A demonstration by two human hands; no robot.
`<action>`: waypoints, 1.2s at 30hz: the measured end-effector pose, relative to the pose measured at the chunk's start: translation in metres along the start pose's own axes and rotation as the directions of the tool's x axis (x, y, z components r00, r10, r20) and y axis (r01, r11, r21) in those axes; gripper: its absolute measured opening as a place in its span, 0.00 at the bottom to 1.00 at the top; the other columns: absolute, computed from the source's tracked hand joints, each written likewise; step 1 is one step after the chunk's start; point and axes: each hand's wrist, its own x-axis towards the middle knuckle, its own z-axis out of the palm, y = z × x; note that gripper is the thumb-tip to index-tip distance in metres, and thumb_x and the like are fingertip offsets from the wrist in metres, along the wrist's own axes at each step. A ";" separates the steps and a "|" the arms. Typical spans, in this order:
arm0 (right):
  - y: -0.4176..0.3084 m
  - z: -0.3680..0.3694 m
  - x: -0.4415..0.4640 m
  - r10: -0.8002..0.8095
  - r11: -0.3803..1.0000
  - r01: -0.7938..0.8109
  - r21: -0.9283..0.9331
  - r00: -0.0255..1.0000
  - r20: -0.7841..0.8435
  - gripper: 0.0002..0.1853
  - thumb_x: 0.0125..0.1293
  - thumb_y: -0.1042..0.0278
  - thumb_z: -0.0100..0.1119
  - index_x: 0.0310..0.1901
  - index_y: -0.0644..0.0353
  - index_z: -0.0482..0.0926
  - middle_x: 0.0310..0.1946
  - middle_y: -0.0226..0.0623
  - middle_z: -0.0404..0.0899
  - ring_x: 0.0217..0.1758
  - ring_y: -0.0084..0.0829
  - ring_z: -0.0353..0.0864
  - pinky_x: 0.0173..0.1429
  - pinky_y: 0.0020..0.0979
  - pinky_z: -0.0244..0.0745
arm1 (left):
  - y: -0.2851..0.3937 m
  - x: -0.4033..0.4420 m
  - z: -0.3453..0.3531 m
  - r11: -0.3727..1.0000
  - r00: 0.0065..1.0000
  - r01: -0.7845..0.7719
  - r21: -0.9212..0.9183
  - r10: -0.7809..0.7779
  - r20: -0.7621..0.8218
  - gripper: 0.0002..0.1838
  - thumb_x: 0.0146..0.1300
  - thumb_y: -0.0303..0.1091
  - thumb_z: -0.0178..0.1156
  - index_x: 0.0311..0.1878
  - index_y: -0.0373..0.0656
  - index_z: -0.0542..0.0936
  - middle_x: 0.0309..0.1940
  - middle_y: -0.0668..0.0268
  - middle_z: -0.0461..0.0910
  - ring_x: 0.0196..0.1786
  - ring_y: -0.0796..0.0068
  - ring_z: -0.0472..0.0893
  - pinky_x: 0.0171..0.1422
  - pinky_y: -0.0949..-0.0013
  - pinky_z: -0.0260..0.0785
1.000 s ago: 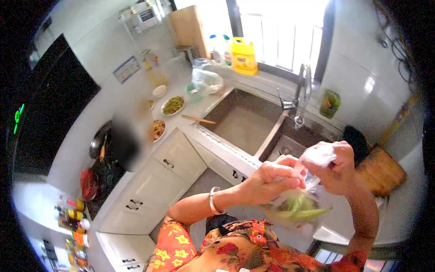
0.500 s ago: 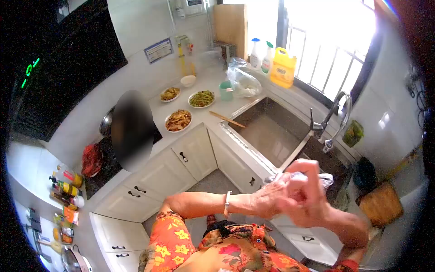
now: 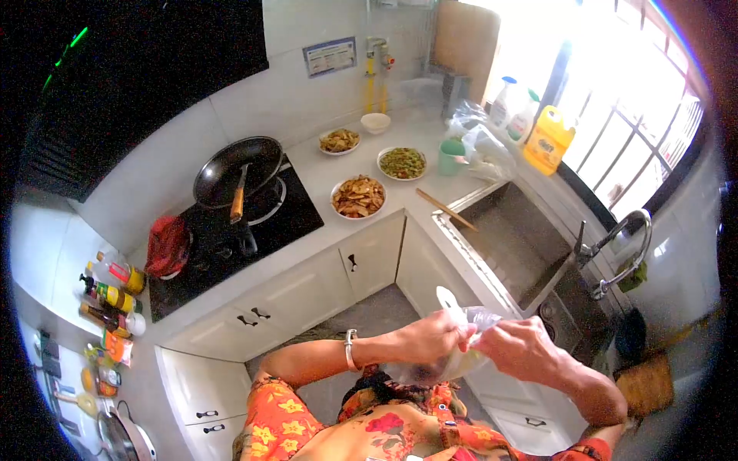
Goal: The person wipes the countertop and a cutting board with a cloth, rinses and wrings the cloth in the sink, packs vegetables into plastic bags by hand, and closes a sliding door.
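A clear plastic bag (image 3: 430, 370) hangs below my two hands, its gathered top pinched between them. Its contents are hard to make out now. My left hand (image 3: 437, 335), on the arm with a silver bangle (image 3: 350, 349), grips the bag's neck, and a white end of plastic sticks up beside it. Close against it on the right, my right hand (image 3: 519, 347) has its fingers closed on the same plastic. Both hands are in front of my body, near the counter edge by the sink (image 3: 515, 238).
Three plates of food (image 3: 358, 197) stand on the counter beside a white bowl (image 3: 375, 123) and a green cup (image 3: 451, 157). Chopsticks (image 3: 447, 210) lie by the sink. A pan (image 3: 238, 170) rests on the black stove (image 3: 292, 223). A yellow jug (image 3: 550, 140) stands by the window.
The view has swung left, bringing the pan into clear sight. My hands have twisted and shifted around the bag's top, which they still grip; the green contents seen earlier are less visible.
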 end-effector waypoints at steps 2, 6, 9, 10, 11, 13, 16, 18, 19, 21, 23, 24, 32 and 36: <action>-0.007 0.015 0.008 0.030 0.934 0.021 0.356 0.990 -0.139 0.04 0.54 0.74 0.60 0.27 0.59 0.73 0.19 0.34 0.73 0.19 0.33 0.75 0.21 0.31 0.70 | -0.014 -0.011 -0.016 0.996 0.997 -0.082 -0.016 0.083 0.008 0.16 0.66 0.37 0.45 0.30 0.35 0.76 0.32 0.61 0.71 0.41 0.67 0.70 0.51 0.67 0.62; -0.010 0.025 0.056 -0.150 0.828 0.155 0.540 0.987 -0.053 0.08 0.53 0.77 0.59 0.36 0.63 0.75 0.24 0.38 0.75 0.29 0.39 0.76 0.37 0.39 0.71 | -0.028 -0.036 -0.049 0.990 0.985 -0.137 -0.035 0.139 0.102 0.10 0.61 0.35 0.52 0.35 0.39 0.78 0.34 0.62 0.72 0.44 0.69 0.70 0.54 0.68 0.61; -0.016 0.025 0.081 0.154 0.805 -0.051 0.591 0.980 -0.125 0.17 0.52 0.71 0.59 0.45 0.60 0.72 0.33 0.39 0.76 0.40 0.42 0.74 0.47 0.40 0.68 | -0.024 -0.060 -0.070 0.961 0.962 -0.263 0.088 0.268 -0.046 0.10 0.57 0.39 0.59 0.34 0.42 0.79 0.37 0.63 0.71 0.43 0.68 0.69 0.52 0.66 0.62; -0.017 0.027 0.090 0.158 0.806 -0.058 0.589 0.980 -0.120 0.17 0.52 0.71 0.59 0.45 0.60 0.72 0.33 0.39 0.76 0.40 0.42 0.74 0.47 0.40 0.68 | -0.024 -0.066 -0.078 0.960 0.961 -0.268 0.082 0.272 -0.043 0.10 0.57 0.39 0.59 0.34 0.42 0.79 0.37 0.63 0.71 0.43 0.68 0.69 0.52 0.66 0.62; -0.018 0.031 0.101 0.135 0.790 -0.080 0.608 0.990 -0.044 0.18 0.53 0.70 0.59 0.47 0.59 0.70 0.36 0.40 0.76 0.43 0.43 0.74 0.49 0.40 0.68 | -0.022 -0.071 -0.088 0.957 0.957 -0.277 0.086 0.283 -0.066 0.10 0.56 0.39 0.59 0.34 0.42 0.79 0.36 0.63 0.71 0.43 0.68 0.69 0.52 0.66 0.62; -0.023 0.034 0.112 0.117 0.743 -0.083 0.664 0.993 -0.006 0.19 0.54 0.69 0.60 0.48 0.59 0.70 0.37 0.39 0.77 0.45 0.42 0.74 0.50 0.40 0.68 | -0.016 -0.079 -0.098 0.958 0.958 -0.263 0.115 0.274 -0.088 0.11 0.56 0.39 0.60 0.34 0.40 0.78 0.36 0.62 0.71 0.43 0.68 0.69 0.48 0.66 0.64; -0.029 0.042 0.126 0.184 0.693 -0.182 0.698 0.980 0.074 0.21 0.54 0.69 0.60 0.50 0.59 0.68 0.36 0.37 0.77 0.43 0.41 0.75 0.50 0.40 0.68 | -0.022 -0.089 -0.109 0.947 0.944 -0.284 0.152 0.303 -0.127 0.12 0.56 0.40 0.60 0.35 0.40 0.77 0.36 0.62 0.71 0.43 0.69 0.70 0.46 0.67 0.64; -0.031 0.049 0.134 0.186 0.675 -0.188 0.713 0.979 0.081 0.21 0.54 0.70 0.60 0.51 0.58 0.67 0.35 0.36 0.76 0.42 0.40 0.76 0.49 0.39 0.69 | -0.019 -0.098 -0.116 0.934 0.939 -0.290 0.208 0.319 -0.124 0.11 0.57 0.37 0.59 0.34 0.38 0.75 0.32 0.62 0.72 0.39 0.69 0.72 0.43 0.67 0.65; -0.031 0.053 0.136 0.184 0.657 -0.189 0.730 0.979 0.087 0.22 0.54 0.70 0.60 0.51 0.58 0.67 0.34 0.35 0.76 0.41 0.38 0.76 0.48 0.38 0.69 | -0.019 -0.102 -0.114 0.954 0.948 -0.227 0.197 0.263 -0.178 0.10 0.56 0.35 0.56 0.34 0.37 0.73 0.30 0.56 0.72 0.36 0.60 0.73 0.42 0.63 0.65; -0.034 0.063 0.142 0.155 0.683 -0.110 0.722 0.988 0.004 0.23 0.53 0.71 0.60 0.52 0.58 0.66 0.33 0.36 0.76 0.41 0.37 0.76 0.47 0.38 0.70 | -0.011 -0.107 -0.117 0.962 0.952 -0.149 0.228 0.202 -0.229 0.09 0.57 0.31 0.51 0.36 0.35 0.69 0.28 0.47 0.72 0.34 0.46 0.74 0.40 0.57 0.65; -0.037 0.071 0.155 0.163 0.704 -0.050 0.708 0.982 -0.093 0.24 0.52 0.71 0.61 0.52 0.57 0.64 0.32 0.35 0.75 0.40 0.37 0.76 0.45 0.37 0.70 | -0.011 -0.112 -0.120 0.949 0.935 -0.159 0.271 0.233 -0.267 0.08 0.56 0.30 0.51 0.35 0.35 0.69 0.28 0.47 0.72 0.34 0.46 0.74 0.40 0.57 0.65; -0.038 0.073 0.159 0.163 0.704 -0.050 0.708 0.982 -0.093 0.24 0.52 0.71 0.61 0.52 0.57 0.64 0.32 0.35 0.75 0.40 0.37 0.76 0.45 0.37 0.70 | -0.012 -0.114 -0.120 0.932 0.914 -0.171 0.320 0.271 -0.302 0.07 0.56 0.29 0.51 0.35 0.34 0.69 0.29 0.47 0.71 0.35 0.46 0.74 0.39 0.57 0.65; -0.029 0.082 0.187 0.135 0.657 -0.042 0.753 0.989 -0.063 0.22 0.55 0.69 0.58 0.50 0.58 0.63 0.33 0.36 0.77 0.42 0.41 0.74 0.47 0.40 0.68 | -0.021 -0.130 -0.113 0.711 0.823 0.022 0.703 0.387 -0.417 0.17 0.46 0.23 0.56 0.42 0.30 0.69 0.32 0.50 0.71 0.36 0.50 0.74 0.41 0.58 0.70; -0.022 0.095 0.203 0.072 0.649 0.031 0.760 0.992 -0.101 0.22 0.52 0.75 0.60 0.49 0.63 0.66 0.32 0.42 0.75 0.36 0.37 0.79 0.40 0.34 0.74 | -0.028 -0.129 -0.115 0.605 0.785 0.156 0.781 0.404 -0.469 0.19 0.43 0.23 0.58 0.41 0.31 0.70 0.31 0.54 0.71 0.36 0.57 0.75 0.37 0.63 0.72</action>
